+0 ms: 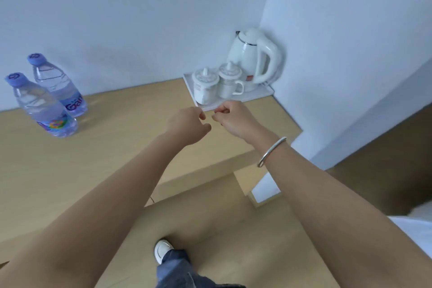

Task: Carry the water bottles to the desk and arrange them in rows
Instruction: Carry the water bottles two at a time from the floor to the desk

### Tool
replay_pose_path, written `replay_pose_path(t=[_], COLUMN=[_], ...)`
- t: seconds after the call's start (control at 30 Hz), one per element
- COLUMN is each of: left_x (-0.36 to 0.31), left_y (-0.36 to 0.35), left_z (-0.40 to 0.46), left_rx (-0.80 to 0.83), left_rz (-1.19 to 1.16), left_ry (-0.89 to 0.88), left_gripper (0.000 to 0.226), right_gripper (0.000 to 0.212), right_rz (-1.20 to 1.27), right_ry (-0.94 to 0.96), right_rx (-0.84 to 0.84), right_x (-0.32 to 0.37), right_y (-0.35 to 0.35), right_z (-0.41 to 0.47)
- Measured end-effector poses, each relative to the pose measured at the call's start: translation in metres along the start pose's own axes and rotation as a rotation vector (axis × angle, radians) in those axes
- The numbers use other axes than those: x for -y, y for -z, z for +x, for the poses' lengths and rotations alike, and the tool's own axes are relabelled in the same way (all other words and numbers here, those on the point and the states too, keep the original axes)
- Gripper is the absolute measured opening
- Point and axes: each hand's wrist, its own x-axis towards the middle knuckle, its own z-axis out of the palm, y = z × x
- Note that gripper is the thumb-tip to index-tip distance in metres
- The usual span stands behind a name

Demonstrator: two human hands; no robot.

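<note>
Over desk [105,147], both arms outstretched, left hand [187,124] and right hand [233,119] fingers clenched, empty.

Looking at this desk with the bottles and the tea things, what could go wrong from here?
Both hands, the left hand and the right hand, hover curled right at the front edge of the white tray. A bump might shove it and rattle the two lidded cups or the kettle. The two water bottles stand close together far left; knocking one would probably topple the other.
</note>
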Motion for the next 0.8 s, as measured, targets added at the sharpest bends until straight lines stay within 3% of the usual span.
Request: replay_pose_path(t=[0.47,0.8], left_x=[-0.272,-0.406], left_y=[-0.186,-0.273], left_z=[-0.097,-0.095], left_rx=[0.278,0.374], left_rz=[0.091,0.119], left_ry=[-0.584,-0.904], left_gripper=[0.028,0.02], right_gripper=[0.019,0.012], right_rz=[-0.022,-0.003], right_ry=[-0.33,-0.496], right_rx=[-0.441,-0.691], right_x=[-0.205,-0.298], right_y=[0.204,0.29], right_z=[-0.219,-0.27])
